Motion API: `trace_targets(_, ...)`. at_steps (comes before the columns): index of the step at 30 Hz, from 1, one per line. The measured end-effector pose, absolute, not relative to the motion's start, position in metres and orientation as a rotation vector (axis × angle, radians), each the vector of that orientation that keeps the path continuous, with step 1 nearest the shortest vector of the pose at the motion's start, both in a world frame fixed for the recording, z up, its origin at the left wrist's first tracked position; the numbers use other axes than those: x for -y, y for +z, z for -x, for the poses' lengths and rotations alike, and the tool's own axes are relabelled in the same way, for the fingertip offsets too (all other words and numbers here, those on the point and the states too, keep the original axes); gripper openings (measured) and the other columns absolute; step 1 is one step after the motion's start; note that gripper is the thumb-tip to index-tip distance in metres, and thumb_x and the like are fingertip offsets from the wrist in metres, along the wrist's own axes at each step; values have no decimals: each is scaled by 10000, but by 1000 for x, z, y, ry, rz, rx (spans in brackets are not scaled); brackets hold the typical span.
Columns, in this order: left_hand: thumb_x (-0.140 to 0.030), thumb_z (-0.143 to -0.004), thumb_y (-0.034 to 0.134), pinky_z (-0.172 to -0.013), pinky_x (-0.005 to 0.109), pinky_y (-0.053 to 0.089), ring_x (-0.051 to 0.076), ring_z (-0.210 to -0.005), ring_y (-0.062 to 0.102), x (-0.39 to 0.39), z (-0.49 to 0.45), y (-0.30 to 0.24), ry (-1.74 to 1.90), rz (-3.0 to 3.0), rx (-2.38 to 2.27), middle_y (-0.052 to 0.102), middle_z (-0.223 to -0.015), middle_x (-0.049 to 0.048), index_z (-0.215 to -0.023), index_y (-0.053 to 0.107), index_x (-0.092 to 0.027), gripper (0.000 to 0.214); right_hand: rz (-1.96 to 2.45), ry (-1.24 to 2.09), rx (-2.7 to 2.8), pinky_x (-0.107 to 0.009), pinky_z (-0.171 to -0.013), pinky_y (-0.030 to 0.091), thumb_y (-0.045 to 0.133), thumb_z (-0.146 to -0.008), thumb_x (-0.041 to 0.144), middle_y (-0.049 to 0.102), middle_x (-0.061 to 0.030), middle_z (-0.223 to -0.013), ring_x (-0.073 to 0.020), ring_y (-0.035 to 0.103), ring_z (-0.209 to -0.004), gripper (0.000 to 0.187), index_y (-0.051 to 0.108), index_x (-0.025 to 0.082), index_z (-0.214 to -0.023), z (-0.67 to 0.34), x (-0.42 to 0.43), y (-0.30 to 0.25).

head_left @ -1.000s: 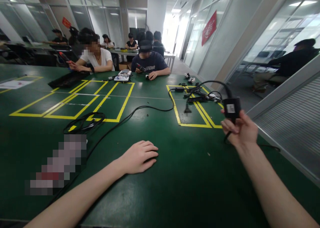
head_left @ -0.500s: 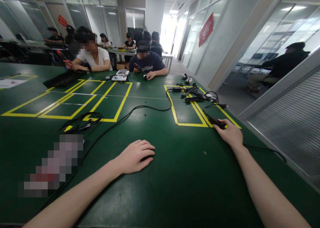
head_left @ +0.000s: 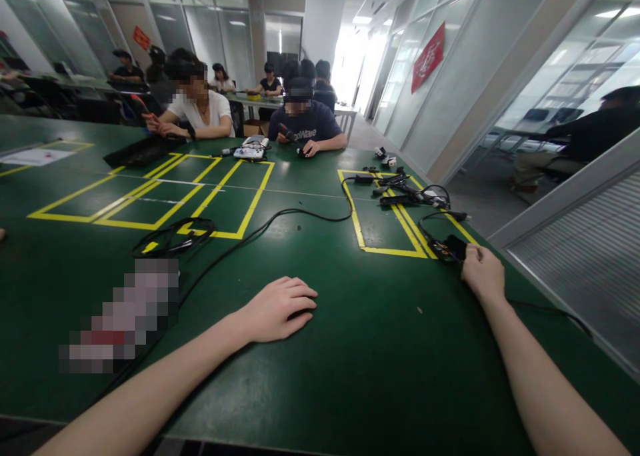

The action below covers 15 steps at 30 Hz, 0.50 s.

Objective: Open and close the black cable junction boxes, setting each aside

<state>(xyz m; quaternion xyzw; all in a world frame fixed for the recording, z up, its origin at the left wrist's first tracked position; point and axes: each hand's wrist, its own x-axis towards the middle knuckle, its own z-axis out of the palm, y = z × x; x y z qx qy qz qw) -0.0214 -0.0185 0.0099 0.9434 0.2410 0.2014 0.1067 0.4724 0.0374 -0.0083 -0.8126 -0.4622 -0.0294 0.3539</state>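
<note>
My left hand lies palm down on the green table, its fingers loosely stretched and nothing under them that I can see. At the right, my right hand has its fingers closed on the raised black cover of a power adapter. Beside that cover, the adapter's inside shows as a small circuit board with coloured parts. A black cable curves from the adapter to a plug, and another cable runs off behind my wrist.
Black adapters and cables lie piled at the back right. A coiled cable and a pixelated object are on the left. Yellow tape marks rectangles. Two people sit across, near a black tray and a white device.
The adapter's cover has come up in my right hand, baring the circuit board. My left hand stays flat on the table. The whole view has shifted a little.
</note>
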Motion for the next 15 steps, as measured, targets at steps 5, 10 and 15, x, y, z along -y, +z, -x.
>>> trace_targets(5, -270, -1022, 588, -966, 398, 525, 241, -1140, 681, 18, 22, 9, 586, -2774, -711, 750, -1252, 70, -1111, 735, -199, 186, 2237, 56, 980, -452, -810, 524, 473, -956, 374, 731, -179, -829, -315, 674, -716, 657, 489, -21, -1480, -465, -35, 1)
trace_targets(10, -259, -1018, 588, -958, 393, 527, 240, -1137, 683, 18, 22, 8, 596, -2771, -700, 749, -1252, 73, -1104, 734, -199, 179, 2143, 49, 1012, -456, -961, 499, 800, -777, 417, 592, -252, -1433, -395, 669, -1116, 962, 366, 123, -1584, -445, -26, 12)
trace_targets(15, -267, -1017, 592, -963, 402, 530, 244, -1139, 682, 18, 22, 7, 591, -2769, -704, 750, -1251, 74, -1104, 736, -193, 184, 1992, -74, 1087, -437, -908, 506, 801, -744, 329, 618, -185, -1382, -353, 663, -1061, 979, 335, 150, -1586, -441, -23, 18)
